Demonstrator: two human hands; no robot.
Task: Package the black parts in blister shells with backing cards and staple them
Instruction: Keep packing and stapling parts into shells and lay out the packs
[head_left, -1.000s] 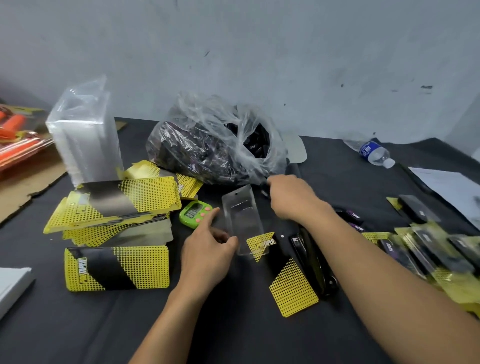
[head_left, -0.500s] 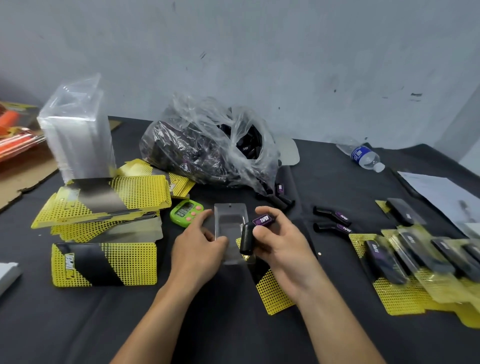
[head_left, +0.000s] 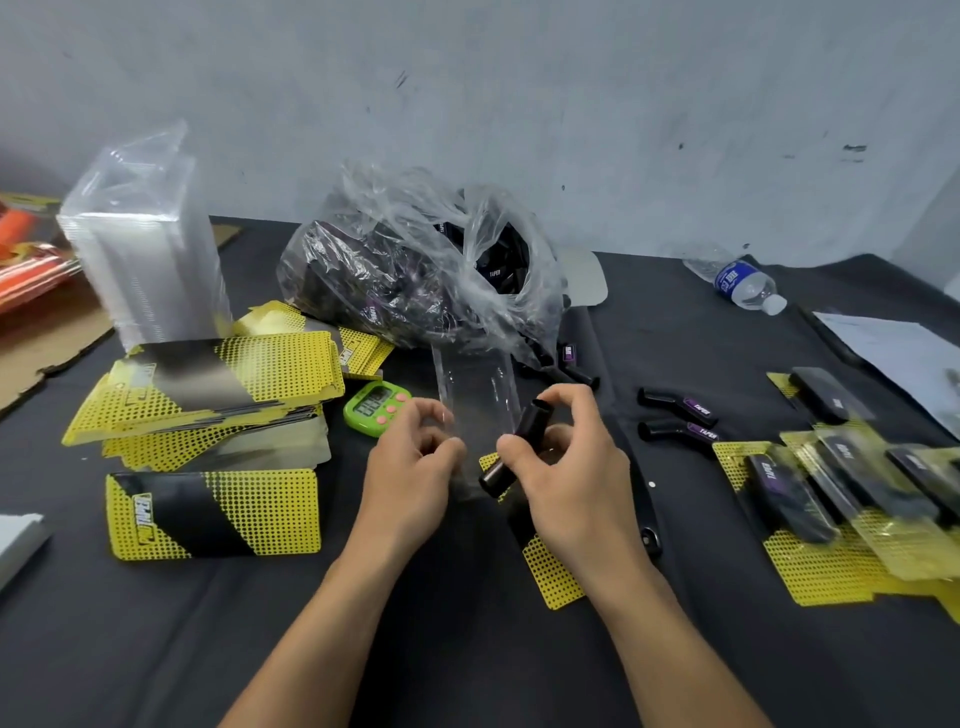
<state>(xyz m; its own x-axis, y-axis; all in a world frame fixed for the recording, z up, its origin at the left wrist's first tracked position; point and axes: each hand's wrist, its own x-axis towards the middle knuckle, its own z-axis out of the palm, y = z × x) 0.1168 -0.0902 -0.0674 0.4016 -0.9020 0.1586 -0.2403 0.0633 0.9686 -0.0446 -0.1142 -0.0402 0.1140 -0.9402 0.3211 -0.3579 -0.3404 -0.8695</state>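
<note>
My left hand (head_left: 415, 467) pinches the left edge of a clear blister shell (head_left: 475, 400), tilted up over the table's middle. My right hand (head_left: 571, 478) grips a black part (head_left: 517, 447) and holds it against the shell's right side. A yellow-and-black backing card (head_left: 553, 577) lies under my right wrist, partly hidden. Two loose black parts (head_left: 678, 418) lie to the right. A clear plastic bag (head_left: 415, 270) of black parts sits behind the shell.
Stacks of backing cards (head_left: 208, 384) and a tall stack of clear shells (head_left: 150, 244) stand at the left. A green timer (head_left: 376, 406) sits by my left hand. Finished packs (head_left: 841, 488) lie at the right, a water bottle (head_left: 740, 280) behind them, a black stapler (head_left: 644, 514) near my right wrist.
My right hand fetched a black part from near the bag and brought it to the shell. The part has turned end-up against the shell, which my left hand lifted steeper.
</note>
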